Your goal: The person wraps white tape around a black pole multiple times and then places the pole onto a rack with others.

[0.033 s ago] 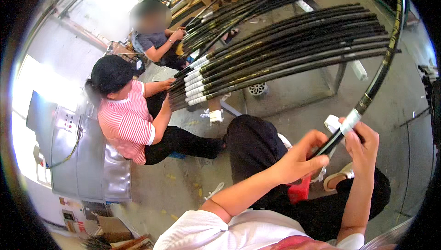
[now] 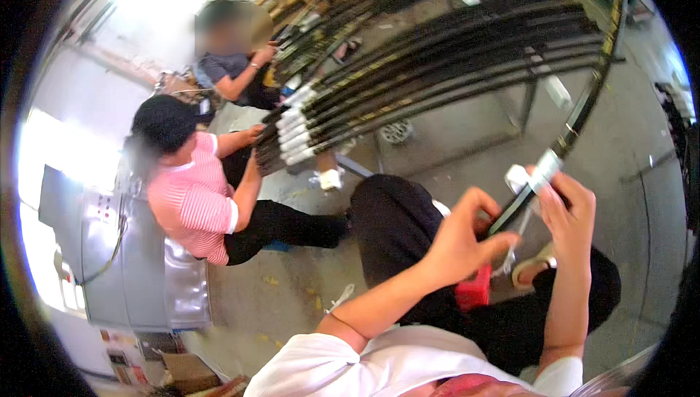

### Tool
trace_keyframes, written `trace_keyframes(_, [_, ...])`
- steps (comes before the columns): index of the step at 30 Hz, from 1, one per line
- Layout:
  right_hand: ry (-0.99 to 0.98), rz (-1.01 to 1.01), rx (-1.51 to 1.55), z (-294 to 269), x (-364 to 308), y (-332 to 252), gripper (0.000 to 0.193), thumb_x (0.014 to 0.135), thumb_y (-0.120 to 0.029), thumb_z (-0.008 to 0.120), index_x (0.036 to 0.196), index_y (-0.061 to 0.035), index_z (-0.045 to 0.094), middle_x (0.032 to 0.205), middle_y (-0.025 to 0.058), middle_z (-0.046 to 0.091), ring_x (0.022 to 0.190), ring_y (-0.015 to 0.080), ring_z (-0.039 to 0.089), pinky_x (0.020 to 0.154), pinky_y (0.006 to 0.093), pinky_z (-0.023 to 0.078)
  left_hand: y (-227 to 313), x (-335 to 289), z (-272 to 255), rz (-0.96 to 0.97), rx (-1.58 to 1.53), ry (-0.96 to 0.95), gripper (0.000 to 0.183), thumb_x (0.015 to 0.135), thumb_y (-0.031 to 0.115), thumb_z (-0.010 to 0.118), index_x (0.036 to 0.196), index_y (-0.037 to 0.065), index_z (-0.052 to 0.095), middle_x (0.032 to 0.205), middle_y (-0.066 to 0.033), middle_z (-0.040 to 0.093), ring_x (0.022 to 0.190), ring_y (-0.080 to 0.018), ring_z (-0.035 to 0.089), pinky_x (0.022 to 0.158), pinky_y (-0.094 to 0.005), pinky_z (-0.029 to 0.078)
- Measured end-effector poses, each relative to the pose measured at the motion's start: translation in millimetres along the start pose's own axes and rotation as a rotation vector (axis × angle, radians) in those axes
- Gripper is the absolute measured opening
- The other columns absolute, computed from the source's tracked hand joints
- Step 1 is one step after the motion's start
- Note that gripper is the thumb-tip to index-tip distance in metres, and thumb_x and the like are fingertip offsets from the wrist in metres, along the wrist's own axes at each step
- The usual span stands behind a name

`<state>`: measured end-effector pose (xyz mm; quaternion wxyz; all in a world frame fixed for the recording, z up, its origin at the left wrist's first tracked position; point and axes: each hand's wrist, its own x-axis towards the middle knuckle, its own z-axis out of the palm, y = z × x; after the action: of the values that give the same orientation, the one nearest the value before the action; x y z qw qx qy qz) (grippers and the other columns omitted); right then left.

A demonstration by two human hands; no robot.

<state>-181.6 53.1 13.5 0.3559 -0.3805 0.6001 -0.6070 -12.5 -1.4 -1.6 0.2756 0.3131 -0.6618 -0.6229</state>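
Observation:
A long black pole (image 2: 582,109) with gold markings slants from the upper right down to my hands. Around its lower part sits a white tape wrap (image 2: 545,169). My right hand (image 2: 571,211) pinches the pole at this wrap. Next to those fingers, a small white tape roll (image 2: 516,177) hangs against the pole's side. My left hand (image 2: 456,240) is curled around the pole's lower end, thumb on the near side and fingers on the far side. Its fingers partly hide that end.
Many similar black poles (image 2: 452,69) with white-wrapped ends lie on a metal stand (image 2: 525,105). A person in a striped shirt (image 2: 200,193) handles their ends; another person (image 2: 233,69) works behind. Below my hands is a red object (image 2: 474,289). A metal cabinet (image 2: 131,251) stands left.
The view has shifted slightly, so the stand's poles and the two people appear further left. My hands and the pole sit a little further left too, the grip much the same.

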Motion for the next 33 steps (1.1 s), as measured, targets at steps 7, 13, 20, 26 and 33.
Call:
trace_keyframes(7, [-0.113,-0.052,0.065,-6,3,-1,0.024,0.085,-0.014,0.062,0.106,-0.0029,0.067,0.073,-0.0029,0.060,0.055,0.0015,0.043,0.047,0.0172,0.032,3,4,-6,-0.174,-0.570,-0.357,0.037,0.093,0.034,0.049,0.104,-0.002,0.051,0.077,-0.0062,0.059,0.047,-0.0089,0.048,0.044,-0.0200,0.038])
trace_keyframes(13, [-0.044,-0.083,0.011,-2,-1,2,0.025,0.086,-0.016,0.062,0.106,-0.0017,0.066,0.076,-0.0021,0.061,0.061,0.0020,0.047,0.052,0.0180,0.036,2,1,-1,-0.184,-0.274,-0.127,0.022,0.091,0.016,0.057,0.105,0.001,0.049,0.075,-0.0029,0.056,0.056,-0.0073,0.054,0.049,-0.0193,0.042])
trace_keyframes(20, [-0.095,0.040,0.095,-2,-1,-1,0.027,0.086,-0.014,0.062,0.109,-0.0013,0.065,0.075,-0.0041,0.059,0.061,0.0016,0.044,0.051,0.0178,0.034,1,-1,-2,-0.084,-0.289,-0.137,0.024,0.089,0.009,0.057,0.108,0.003,0.043,0.074,-0.0026,0.053,0.053,-0.0072,0.050,0.045,-0.0205,0.039])
trace_keyframes(26, [-0.154,-0.043,0.117,-8,-2,-4,0.024,0.085,-0.013,0.064,0.106,-0.0025,0.067,0.075,-0.0047,0.059,0.059,0.0006,0.042,0.050,0.0169,0.031,2,7,-17,-0.206,-0.601,-0.393,0.022,0.088,0.012,0.062,0.102,0.001,0.048,0.079,-0.0057,0.059,0.058,-0.0073,0.055,0.048,-0.0189,0.042])
trace_keyframes(33, [-0.103,-0.022,0.086,-3,0,1,0.024,0.084,-0.013,0.064,0.105,-0.0025,0.068,0.075,-0.0046,0.060,0.059,0.0002,0.043,0.049,0.0165,0.032,1,1,-2,-0.086,-0.251,-0.042,0.025,0.085,0.010,0.066,0.100,0.001,0.048,0.078,-0.0044,0.058,0.058,-0.0059,0.054,0.049,-0.0186,0.042])
